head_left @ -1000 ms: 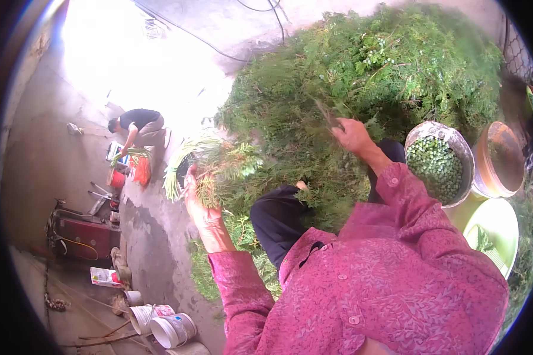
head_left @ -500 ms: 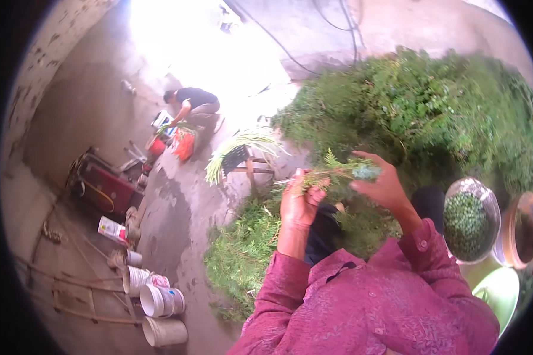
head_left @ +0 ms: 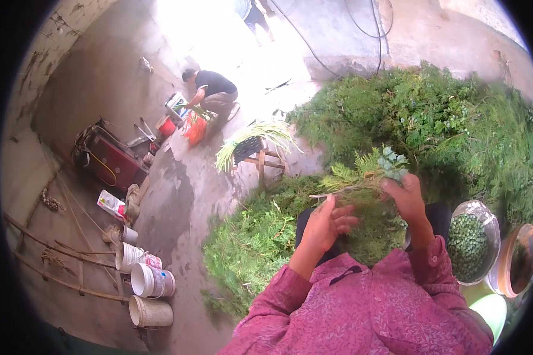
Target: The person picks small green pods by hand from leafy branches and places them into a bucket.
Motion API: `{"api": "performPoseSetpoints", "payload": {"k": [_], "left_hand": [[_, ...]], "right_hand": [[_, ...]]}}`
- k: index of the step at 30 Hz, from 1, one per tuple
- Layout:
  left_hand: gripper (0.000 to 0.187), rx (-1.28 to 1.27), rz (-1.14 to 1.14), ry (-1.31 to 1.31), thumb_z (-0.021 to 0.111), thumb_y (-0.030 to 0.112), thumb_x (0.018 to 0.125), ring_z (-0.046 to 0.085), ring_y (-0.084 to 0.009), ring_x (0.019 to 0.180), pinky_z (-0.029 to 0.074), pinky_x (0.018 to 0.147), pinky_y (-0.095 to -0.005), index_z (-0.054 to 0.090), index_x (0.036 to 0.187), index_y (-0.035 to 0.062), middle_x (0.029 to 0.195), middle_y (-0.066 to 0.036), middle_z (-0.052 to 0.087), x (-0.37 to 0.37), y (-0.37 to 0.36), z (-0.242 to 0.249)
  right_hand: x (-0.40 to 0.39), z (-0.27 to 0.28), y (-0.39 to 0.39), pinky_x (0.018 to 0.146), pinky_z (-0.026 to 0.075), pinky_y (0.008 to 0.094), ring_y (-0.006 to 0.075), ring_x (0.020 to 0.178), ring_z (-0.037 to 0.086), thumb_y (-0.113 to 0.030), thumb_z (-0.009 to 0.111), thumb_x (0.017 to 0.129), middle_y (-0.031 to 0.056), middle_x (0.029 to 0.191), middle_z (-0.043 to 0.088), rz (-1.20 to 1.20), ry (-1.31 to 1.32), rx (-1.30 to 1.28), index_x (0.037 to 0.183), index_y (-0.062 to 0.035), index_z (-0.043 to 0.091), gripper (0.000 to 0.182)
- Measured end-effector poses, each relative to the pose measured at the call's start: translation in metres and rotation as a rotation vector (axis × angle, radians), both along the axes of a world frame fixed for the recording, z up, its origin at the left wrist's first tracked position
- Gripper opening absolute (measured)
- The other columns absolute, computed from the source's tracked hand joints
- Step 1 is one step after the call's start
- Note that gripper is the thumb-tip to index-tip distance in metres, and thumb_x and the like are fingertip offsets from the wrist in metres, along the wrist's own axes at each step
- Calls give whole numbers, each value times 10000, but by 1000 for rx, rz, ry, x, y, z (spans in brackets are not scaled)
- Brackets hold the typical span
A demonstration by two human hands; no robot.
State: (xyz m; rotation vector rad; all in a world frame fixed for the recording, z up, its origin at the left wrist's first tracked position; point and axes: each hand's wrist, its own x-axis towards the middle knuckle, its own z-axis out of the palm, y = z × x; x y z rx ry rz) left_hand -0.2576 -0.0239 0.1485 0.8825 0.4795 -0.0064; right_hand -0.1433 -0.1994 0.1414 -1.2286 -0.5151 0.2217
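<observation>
A feathery evergreen sprig (head_left: pixel 361 177) with a bunch of blue-green seed cones (head_left: pixel 392 163) at its right end lies across the space in front of me. My right hand (head_left: pixel 407 200) is closed on it just below the cones. At the bare stem end, my left hand (head_left: pixel 324 228) has its fingers apart, its thumb tip right under the stem. Below and around both hands spread cut evergreen branches (head_left: pixel 249 248). To the right of my right hand stands a bowl (head_left: pixel 490 220) with many small green cones (head_left: pixel 466 247) in it.
A large pile of greenery (head_left: pixel 420 112) rises against the wall. An orange-rimmed tub (head_left: pixel 528 236) and a pale green basin (head_left: pixel 491 313) stand at my right. Long green stalks (head_left: pixel 257 139) hang over a wooden stool (head_left: pixel 266 163). A person (head_left: pixel 213 89) bends over an orange bag (head_left: pixel 194 129). White buckets (head_left: pixel 151 281) lie left.
My left hand has loosened from the sprig and dropped slightly. My right hand has gone from spread beside the cones to gripping the sprig under them. The view has shifted a little.
</observation>
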Motion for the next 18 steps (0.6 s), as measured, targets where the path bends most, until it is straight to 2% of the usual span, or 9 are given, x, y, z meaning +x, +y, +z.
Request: {"api": "performPoseSetpoints", "payload": {"k": [4,6,7,9,10,11,13,17,18], "left_hand": [[403,90,-137,59,459,346,904,621,-229,707,489,547,-300,431,1162,38,993,-191,599,-27,4,-5],[383,441,-117,32,529,297,880,611,-203,636,487,521,-271,491,1142,19,910,-163,624,-40,5,9],[383,437,-117,36,529,297,880,611,-203,636,487,521,-271,491,1142,19,910,-163,624,-42,8,9],[304,918,94,-106,613,235,833,586,-162,570,460,498,-245,597,1019,-5,801,-104,642,-48,12,12],[203,1476,170,-150,684,181,766,564,-138,548,429,487,-239,644,838,-5,689,-71,630,-49,16,19],[203,1475,171,-146,684,181,766,564,-138,548,429,487,-239,644,838,-5,689,-71,630,-50,16,29],[172,1931,183,-198,709,155,722,551,-134,528,410,474,-242,636,739,1,638,-78,603,-54,11,52],[181,2028,-91,-56,732,148,684,557,-138,536,415,475,-239,622,701,6,612,-90,577,-66,10,82],[194,1905,-160,-115,742,150,669,562,-132,548,419,478,-240,621,692,-1,612,-87,581,-71,12,85]], "right_hand": [[0,2,-5,523,469,242,76,602,528,-102,611,812,-5,746,588,11,19,-15,898,-6,617,129],[0,-1,-6,523,469,242,76,600,526,-100,611,811,-7,740,586,18,10,-53,890,-5,620,123],[2,-4,-6,520,469,242,76,599,527,-98,612,809,-9,735,586,27,14,-56,882,-9,623,115],[0,-8,-5,516,470,242,76,599,528,-95,614,807,-12,731,585,42,24,-65,875,-13,627,107],[0,-9,-4,512,471,241,76,601,528,-95,617,805,-13,733,584,69,25,-32,874,-18,628,104],[-1,-9,-3,508,471,241,76,604,529,-95,620,802,-15,735,584,93,24,3,874,-23,630,102],[-2,-7,-2,505,472,240,74,605,528,-93,622,800,-16,735,583,94,38,31,869,-27,631,96],[-6,3,-3,502,472,241,65,607,519,-87,624,797,-23,731,574,78,60,34,863,-27,633,90],[-6,3,-4,502,472,241,65,607,519,-87,624,797,-23,731,574,76,62,32,863,-27,633,90]]}}
